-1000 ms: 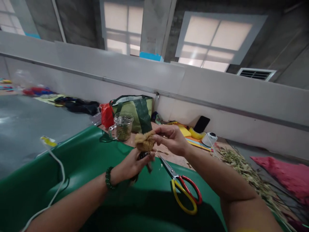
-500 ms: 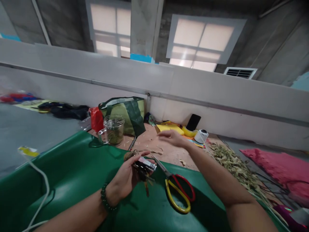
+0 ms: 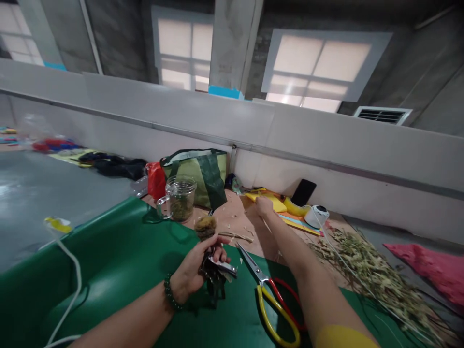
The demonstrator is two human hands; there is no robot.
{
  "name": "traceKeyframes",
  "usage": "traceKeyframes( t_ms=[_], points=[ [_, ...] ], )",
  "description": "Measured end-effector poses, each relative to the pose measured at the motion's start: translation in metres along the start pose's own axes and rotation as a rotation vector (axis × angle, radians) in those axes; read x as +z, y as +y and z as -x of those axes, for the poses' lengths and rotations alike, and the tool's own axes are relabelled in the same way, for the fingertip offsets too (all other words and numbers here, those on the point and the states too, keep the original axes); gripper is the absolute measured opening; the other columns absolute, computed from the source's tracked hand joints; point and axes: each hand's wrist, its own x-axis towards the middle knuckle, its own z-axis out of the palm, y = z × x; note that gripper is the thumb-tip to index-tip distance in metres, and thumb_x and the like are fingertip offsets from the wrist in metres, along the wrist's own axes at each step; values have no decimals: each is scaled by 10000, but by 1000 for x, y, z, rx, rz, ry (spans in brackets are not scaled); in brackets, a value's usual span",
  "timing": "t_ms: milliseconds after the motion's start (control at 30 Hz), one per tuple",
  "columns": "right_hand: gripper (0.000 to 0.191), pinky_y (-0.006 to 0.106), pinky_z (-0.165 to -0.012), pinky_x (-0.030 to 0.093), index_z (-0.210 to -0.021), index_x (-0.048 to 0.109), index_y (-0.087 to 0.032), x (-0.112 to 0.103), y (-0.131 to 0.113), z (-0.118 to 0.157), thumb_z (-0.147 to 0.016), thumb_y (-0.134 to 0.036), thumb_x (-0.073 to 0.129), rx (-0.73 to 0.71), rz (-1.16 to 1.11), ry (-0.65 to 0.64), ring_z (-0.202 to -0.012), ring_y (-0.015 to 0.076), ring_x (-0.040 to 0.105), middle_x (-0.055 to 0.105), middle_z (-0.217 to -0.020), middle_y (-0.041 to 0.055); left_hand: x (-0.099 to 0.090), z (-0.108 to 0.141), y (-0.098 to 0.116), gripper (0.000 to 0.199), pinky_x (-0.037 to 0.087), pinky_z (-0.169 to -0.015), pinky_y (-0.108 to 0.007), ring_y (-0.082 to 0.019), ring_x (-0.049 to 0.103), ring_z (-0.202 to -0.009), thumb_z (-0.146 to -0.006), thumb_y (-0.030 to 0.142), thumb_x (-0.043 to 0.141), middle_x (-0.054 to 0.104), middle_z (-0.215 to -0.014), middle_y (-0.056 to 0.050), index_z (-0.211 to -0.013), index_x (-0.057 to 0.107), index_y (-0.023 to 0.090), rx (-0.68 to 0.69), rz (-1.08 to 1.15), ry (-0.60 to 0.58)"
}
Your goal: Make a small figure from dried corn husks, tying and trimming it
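Observation:
My left hand (image 3: 197,266) is closed around a bunch of keys (image 3: 214,276) above the green mat. A silver nail clipper (image 3: 222,266) sticks out from the bunch, and a brown fuzzy ball (image 3: 205,226) shows beyond the fingers. Stretched forward, my right hand (image 3: 264,205) has its fingers curled at the near left edge of a yellow packet (image 3: 277,204); its fingertips are partly hidden, and I cannot make out what they hold. Between my arms lie scissors (image 3: 258,273) with one red and one yellow handle, the red one partly behind my right forearm.
The green mat (image 3: 119,261) covers the near tabletop. Behind it stand a glass mug (image 3: 181,200) and a green bag (image 3: 197,171). A black phone (image 3: 303,192), yellow tape roll (image 3: 295,208) and white device (image 3: 316,216) sit farther right, beside dried plant stalks (image 3: 366,261).
My right hand has gone from open and flat over the table to curled by the yellow packet. The keys have turned in my left hand. The whole view has shifted left.

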Motion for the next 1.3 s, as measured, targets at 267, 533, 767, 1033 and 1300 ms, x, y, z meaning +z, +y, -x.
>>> traceKeyframes(
  t_ms=[267,533,767,1033,1300],
  points=[
    [518,305,-574,505,-806,614,-166,-84,7,41,-725,-678,597,44,-799,266,-612,175,590,640,-739,40,-4,-3,12,220,400,-459,-126,-50,380,-377,-969,174,429,346,-420,81,-1029,625,95,83,89,35],
    [459,181,-400,439,-757,701,-208,-124,-1,160,-441,-488,880,36,-1347,-27,-472,69,510,691,-774,16,3,2,25,345,317,-340,-112,-22,412,-354,-917,411,554,635,-715,-45,-1139,587,149,29,19,158],
    [384,155,-346,361,-656,730,-178,-118,5,211,-454,-462,891,51,-1432,-276,-314,21,377,634,-506,-10,3,7,33,233,328,-323,-124,5,347,-334,-846,262,682,651,-801,-48,-1005,601,112,13,-149,76],
    [388,180,-287,237,-561,692,-156,-117,26,258,-409,-457,884,15,-1413,-390,-237,44,326,540,-364,-15,13,16,18,289,289,-336,-125,-9,356,-324,-720,246,784,581,-584,34,-799,532,129,-88,-485,-124],
    [389,209,-417,416,-750,738,-161,-124,50,278,-594,-510,811,-8,-1204,-298,-417,108,519,628,-528,12,23,33,0,316,228,-301,-162,-48,345,-321,-576,329,725,425,-402,48,-548,466,151,-215,-912,-596]
  ],
)
